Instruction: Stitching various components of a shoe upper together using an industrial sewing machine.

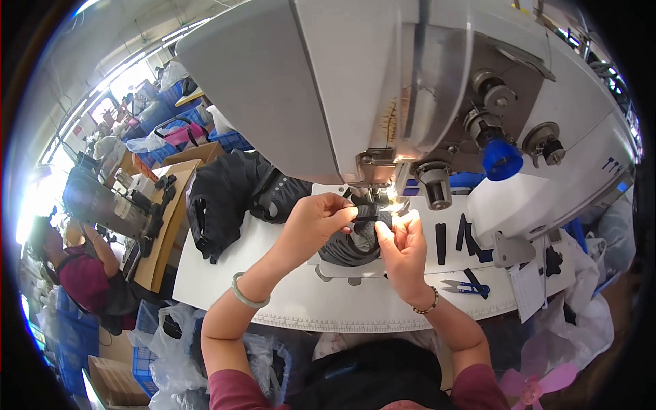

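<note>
Under the lit needle area of a white sewing machine (273, 75), both my hands are closed close together. My left hand (311, 229) pinches the left end of a short black strap (367, 211) between thumb and fingers. Just right of it, my right hand (406, 256) has thumb and fingertips pressed together at the strap's right side; the exact grip is partly hidden. Below the strap, a black and grey fabric piece (345, 249) with curved ridges lies on the machine bed, partly covered by my hands.
Black sewn pieces (229, 198) are heaped on the table's left. To the right lie loose black strips (441, 244) and blue-handled thread snips (465, 288). A ruler scale (342, 323) follows the near edge. Another person (85, 277) works at a machine far left.
</note>
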The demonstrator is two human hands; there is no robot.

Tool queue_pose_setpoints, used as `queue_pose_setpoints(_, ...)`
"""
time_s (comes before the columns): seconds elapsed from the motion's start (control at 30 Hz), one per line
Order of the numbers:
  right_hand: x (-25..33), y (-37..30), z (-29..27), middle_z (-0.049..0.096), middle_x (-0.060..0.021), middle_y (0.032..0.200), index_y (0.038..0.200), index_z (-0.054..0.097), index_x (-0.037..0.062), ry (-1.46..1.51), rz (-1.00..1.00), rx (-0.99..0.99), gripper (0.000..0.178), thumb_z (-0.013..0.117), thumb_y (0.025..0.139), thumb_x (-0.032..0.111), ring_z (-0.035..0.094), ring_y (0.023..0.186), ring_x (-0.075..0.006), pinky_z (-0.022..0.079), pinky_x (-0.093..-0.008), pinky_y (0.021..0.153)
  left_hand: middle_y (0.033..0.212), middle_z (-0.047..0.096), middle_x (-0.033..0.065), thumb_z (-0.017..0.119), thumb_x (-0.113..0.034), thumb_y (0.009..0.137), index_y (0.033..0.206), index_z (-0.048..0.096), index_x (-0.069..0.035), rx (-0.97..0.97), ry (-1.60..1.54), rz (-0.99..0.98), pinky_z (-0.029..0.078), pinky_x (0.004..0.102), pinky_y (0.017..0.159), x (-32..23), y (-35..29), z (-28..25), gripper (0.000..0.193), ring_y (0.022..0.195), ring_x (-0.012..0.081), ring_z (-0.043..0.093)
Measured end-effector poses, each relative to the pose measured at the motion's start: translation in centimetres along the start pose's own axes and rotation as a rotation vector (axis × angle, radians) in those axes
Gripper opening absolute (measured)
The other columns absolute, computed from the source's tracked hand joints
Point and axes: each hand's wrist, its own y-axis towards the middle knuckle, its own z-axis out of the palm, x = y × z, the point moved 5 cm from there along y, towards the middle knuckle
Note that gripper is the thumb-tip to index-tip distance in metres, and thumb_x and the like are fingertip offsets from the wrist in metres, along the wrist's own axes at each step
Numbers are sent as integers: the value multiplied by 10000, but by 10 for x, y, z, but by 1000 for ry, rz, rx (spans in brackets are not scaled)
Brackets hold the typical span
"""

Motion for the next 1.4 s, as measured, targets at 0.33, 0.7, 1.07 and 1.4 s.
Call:
queue_pose_setpoints(0.33,-1,-6,-2,534,-28,722,977,438,36,-292,-337,4,194,591,860,20,487,522,-31,385,-183,423,737,588,29,598,-110,846,862,579,79,-32,-32,24,439,194,592,10,3,0,190,643,66,525)
queue_pose_setpoints(0.7,10,1,-2,585,-38,645,1088,553,-2,-401,-386,6,220,565,868,-8,550,447,-64,416,-178,379,764,582,36,588,-69,849,860,570,75,43,-123,68,469,204,631,12,8,0,146,679,76,559)
queue_pose_setpoints(1.07,19,0,1,596,-62,672,1045,584,-17,-551,-530,82,190,575,856,-17,559,469,-79,440,-192,400,723,605,73,611,-125,847,855,585,93,83,53,-34,474,204,568,0,11,-3,219,620,79,569)
queue_pose_setpoints(1.4,12,0,-3,590,-62,634,1093,596,41,-580,-547,60,277,611,821,-9,568,458,-128,451,-245,439,772,604,41,657,-104,814,980,616,20,148,-97,-144,475,206,551,1,19,3,211,633,77,563)
